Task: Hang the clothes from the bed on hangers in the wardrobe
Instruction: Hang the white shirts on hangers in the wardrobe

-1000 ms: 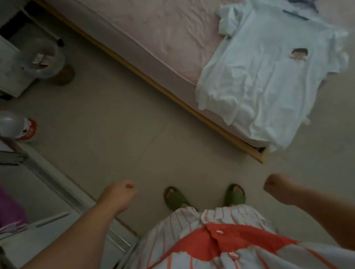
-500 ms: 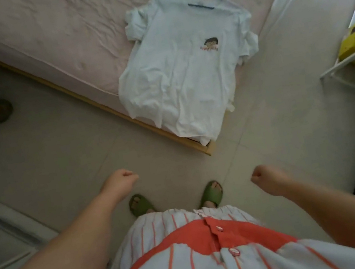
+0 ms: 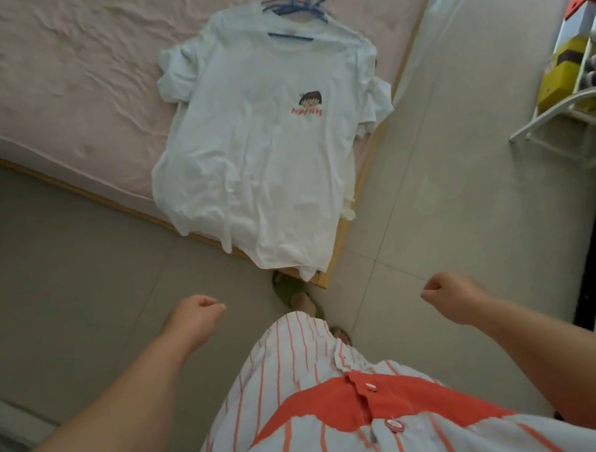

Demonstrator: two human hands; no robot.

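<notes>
- Step in hand, as I read it: approach to the bed (image 3: 38, 92) for pickup. Nothing is held and nothing is being hung.
- Left hand (image 3: 195, 317): fingers curled into a loose fist w/ nothing in it, hanging over the floor (image 3: 70, 274), well short of the bed corner.
- Right hand (image 3: 450, 294): same, curled and holding nothing, out to the other side. The two hands are well apart, w/ the person's striped dress (image 3: 307, 423) between them.
- T-shirt (image 3: 268, 159): white, lies face up on the bed's near corner, neck away from the person, hem drooping over the wooden edge toward the floor. Small cartoon print w/ red letters on the chest. Fabric looks thin and creased, so prob. limp when lifted.
- There seems to be more than one shirt stacked there, since extra sleeve edges show at both sides; can't tell how many.
- Hangers (image 3: 300, 0): a bunch of blue ones on the sheet just beyond the collar, hooks pointing away. One dark bar shows inside the neck opening, so the top shirt may already be on a hanger; not certain.
- Next move prob. calls for a reach fwd to the collar/hook end, not the hem.
- Wardrobe: not in view.
- Shelf rack (image 3: 582, 88) w/ boxes stands off to the person's right.
</notes>
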